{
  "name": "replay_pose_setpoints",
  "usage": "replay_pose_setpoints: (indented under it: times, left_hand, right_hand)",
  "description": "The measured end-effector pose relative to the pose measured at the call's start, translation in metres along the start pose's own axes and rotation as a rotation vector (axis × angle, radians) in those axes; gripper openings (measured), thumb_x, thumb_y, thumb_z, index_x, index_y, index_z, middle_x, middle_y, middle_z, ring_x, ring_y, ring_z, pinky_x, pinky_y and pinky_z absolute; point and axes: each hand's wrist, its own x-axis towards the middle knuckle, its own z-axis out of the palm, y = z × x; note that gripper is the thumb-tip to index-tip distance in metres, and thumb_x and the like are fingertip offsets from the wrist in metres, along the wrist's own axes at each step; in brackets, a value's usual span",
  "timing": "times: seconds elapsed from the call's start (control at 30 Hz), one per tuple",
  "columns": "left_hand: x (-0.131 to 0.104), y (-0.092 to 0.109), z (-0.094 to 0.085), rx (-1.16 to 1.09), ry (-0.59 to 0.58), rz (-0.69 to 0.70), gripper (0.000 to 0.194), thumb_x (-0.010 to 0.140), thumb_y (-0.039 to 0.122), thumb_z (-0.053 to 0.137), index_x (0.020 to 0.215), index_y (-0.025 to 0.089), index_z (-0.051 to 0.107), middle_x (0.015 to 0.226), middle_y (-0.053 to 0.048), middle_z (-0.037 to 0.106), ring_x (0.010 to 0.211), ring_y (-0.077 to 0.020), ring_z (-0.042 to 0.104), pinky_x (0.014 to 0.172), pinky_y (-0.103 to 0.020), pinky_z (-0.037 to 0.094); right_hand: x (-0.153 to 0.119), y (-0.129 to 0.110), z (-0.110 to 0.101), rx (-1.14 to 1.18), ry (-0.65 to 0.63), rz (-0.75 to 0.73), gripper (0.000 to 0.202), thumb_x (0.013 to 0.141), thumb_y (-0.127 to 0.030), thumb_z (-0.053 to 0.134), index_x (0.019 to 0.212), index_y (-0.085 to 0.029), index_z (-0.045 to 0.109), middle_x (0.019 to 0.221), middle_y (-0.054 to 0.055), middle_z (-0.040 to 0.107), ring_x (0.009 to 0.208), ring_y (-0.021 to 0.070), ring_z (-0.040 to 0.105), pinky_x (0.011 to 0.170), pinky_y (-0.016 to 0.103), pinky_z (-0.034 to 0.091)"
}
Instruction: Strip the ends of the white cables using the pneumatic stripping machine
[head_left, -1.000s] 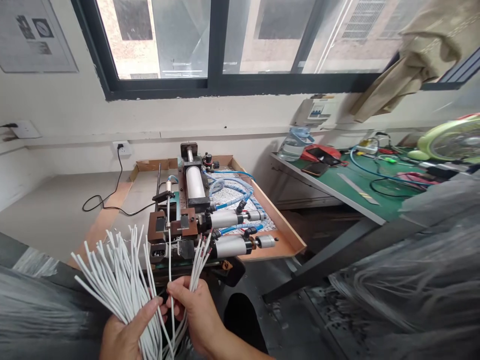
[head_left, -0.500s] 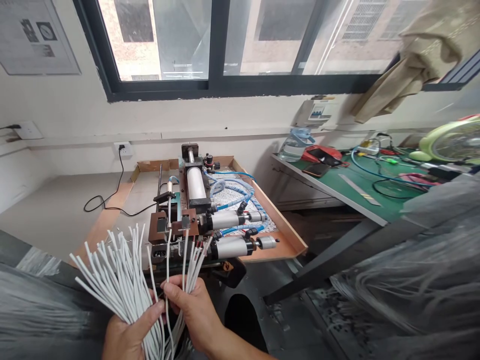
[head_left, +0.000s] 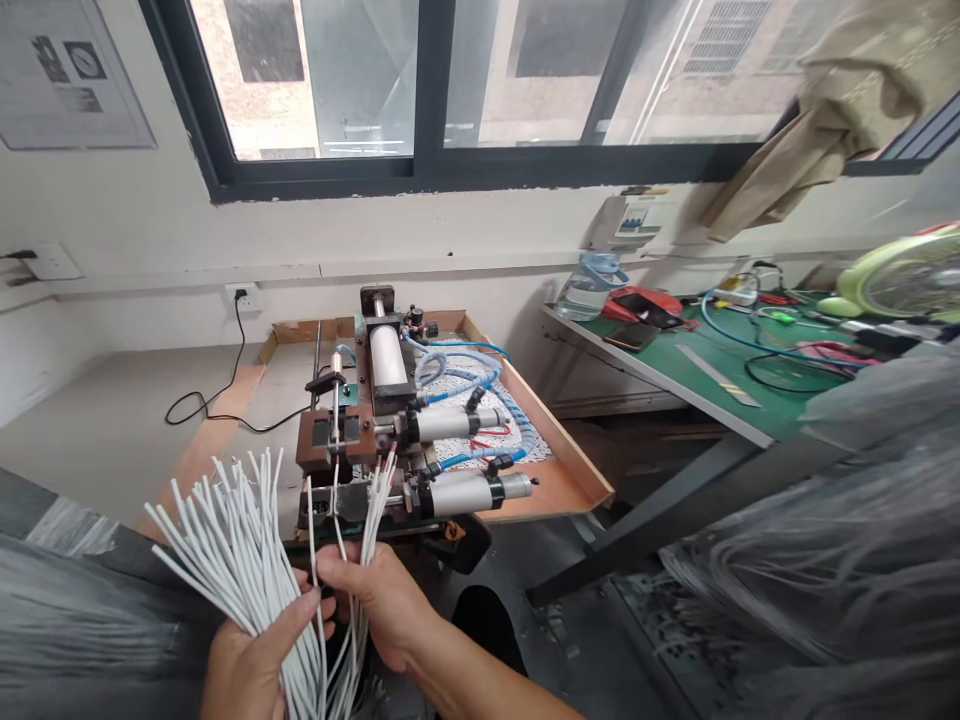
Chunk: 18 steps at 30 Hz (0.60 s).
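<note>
A thick bundle of white cables (head_left: 232, 540) fans upward from my left hand (head_left: 259, 650), whose fingers are wrapped round it. My left thumb and fingers also pinch a single white cable (head_left: 313, 530) standing apart from the bundle. My right hand (head_left: 382, 600) is closed on a smaller bunch of white cables (head_left: 376, 510), with reddish tips showing at the top. From beside my right thumb, one white cable (head_left: 337, 500) runs up to the brown jaw blocks (head_left: 352, 440) of a pneumatic machine (head_left: 390, 365). Its blocks are close together around the cable's end.
The machine stands in a shallow wooden tray (head_left: 555, 440), with blue air hoses (head_left: 517, 420) on its right. A green-topped table (head_left: 705, 370) at right carries a water jug (head_left: 592, 285), a phone, a ruler and a fan (head_left: 907, 275). Plastic-wrapped bundles flank both sides.
The machine's jaw blocks have moved left and closed together, and the cylinders' right-hand rod ends have moved left. My right hand has shifted slightly up and left with its cables.
</note>
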Motion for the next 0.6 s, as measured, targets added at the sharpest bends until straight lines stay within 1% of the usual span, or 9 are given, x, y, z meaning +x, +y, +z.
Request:
replay_pose_setpoints:
  times: [0.03, 0.07, 0.13, 0.2, 0.27, 0.33, 0.43, 0.6]
  left_hand:
    - [0.000, 0.000, 0.000, 0.003, -0.032, -0.001, 0.028, 0.052, 0.017, 0.070, 0.078, 0.012, 0.061, 0.068, -0.005, 0.066, 0.066, -0.0225, 0.061, 0.062, -0.033, 0.048]
    - [0.000, 0.001, -0.001, 0.004, -0.057, -0.004, 0.028, 0.053, 0.017, 0.070, 0.079, 0.011, 0.061, 0.069, -0.005, 0.066, 0.068, -0.0227, 0.061, 0.064, -0.032, 0.048]
    - [-0.001, 0.001, -0.001, 0.003, -0.071, -0.015, 0.029, 0.054, 0.017, 0.069, 0.081, 0.011, 0.061, 0.069, -0.006, 0.066, 0.072, -0.0236, 0.060, 0.066, -0.032, 0.047]
    - [-0.001, 0.001, -0.002, -0.002, -0.033, -0.018, 0.030, 0.053, 0.017, 0.069, 0.081, 0.012, 0.061, 0.069, -0.006, 0.066, 0.072, -0.0244, 0.060, 0.067, -0.034, 0.047]
    - [0.000, 0.001, -0.003, -0.005, 0.007, 0.009, 0.032, 0.053, 0.017, 0.069, 0.083, 0.013, 0.060, 0.069, -0.005, 0.066, 0.070, -0.0238, 0.061, 0.067, -0.036, 0.047]
    - [0.001, 0.001, -0.003, 0.002, 0.029, 0.020, 0.032, 0.053, 0.017, 0.070, 0.083, 0.013, 0.060, 0.068, -0.006, 0.066, 0.067, -0.0228, 0.061, 0.066, -0.037, 0.048]
    - [0.002, 0.001, -0.004, 0.017, 0.025, -0.001, 0.028, 0.052, 0.018, 0.070, 0.077, 0.011, 0.060, 0.064, -0.006, 0.066, 0.062, -0.0214, 0.061, 0.062, -0.034, 0.048]
    - [0.002, 0.002, -0.003, 0.030, -0.001, 0.032, 0.027, 0.051, 0.019, 0.071, 0.075, 0.014, 0.060, 0.061, -0.003, 0.065, 0.057, -0.0181, 0.059, 0.060, -0.029, 0.047]
  right_hand:
    - [-0.001, 0.001, 0.001, -0.010, -0.035, 0.012, 0.022, 0.053, -0.029, 0.068, 0.058, -0.010, 0.058, 0.047, -0.001, 0.049, 0.039, 0.0071, 0.040, 0.039, 0.019, 0.029]
    - [-0.003, 0.003, 0.001, -0.018, -0.039, -0.002, 0.023, 0.052, -0.029, 0.069, 0.058, -0.010, 0.058, 0.048, -0.001, 0.050, 0.041, 0.0081, 0.042, 0.040, 0.020, 0.031]
    - [-0.005, 0.005, 0.001, -0.005, 0.015, -0.075, 0.024, 0.052, -0.031, 0.069, 0.058, -0.011, 0.057, 0.048, -0.001, 0.050, 0.042, 0.0089, 0.043, 0.041, 0.021, 0.032]
    - [-0.008, 0.007, 0.001, 0.001, 0.097, -0.180, 0.024, 0.056, -0.032, 0.067, 0.062, -0.012, 0.056, 0.049, -0.002, 0.050, 0.043, 0.0080, 0.042, 0.042, 0.020, 0.031]
    - [-0.007, 0.006, 0.000, -0.005, 0.176, -0.268, 0.021, 0.061, -0.031, 0.064, 0.063, -0.012, 0.056, 0.049, -0.002, 0.049, 0.042, 0.0061, 0.038, 0.042, 0.019, 0.028]
    - [-0.004, 0.004, 0.000, 0.004, 0.226, -0.300, 0.018, 0.064, -0.028, 0.061, 0.061, -0.011, 0.054, 0.048, -0.002, 0.048, 0.042, 0.0045, 0.033, 0.042, 0.018, 0.024]
    - [0.003, 0.001, 0.001, 0.066, 0.242, -0.232, 0.017, 0.062, -0.024, 0.061, 0.057, -0.011, 0.052, 0.046, -0.003, 0.046, 0.040, 0.0038, 0.031, 0.040, 0.017, 0.020]
    - [0.010, 0.000, 0.003, 0.178, 0.253, -0.102, 0.018, 0.056, -0.023, 0.063, 0.054, -0.011, 0.050, 0.044, -0.004, 0.044, 0.038, 0.0035, 0.033, 0.038, 0.016, 0.022]
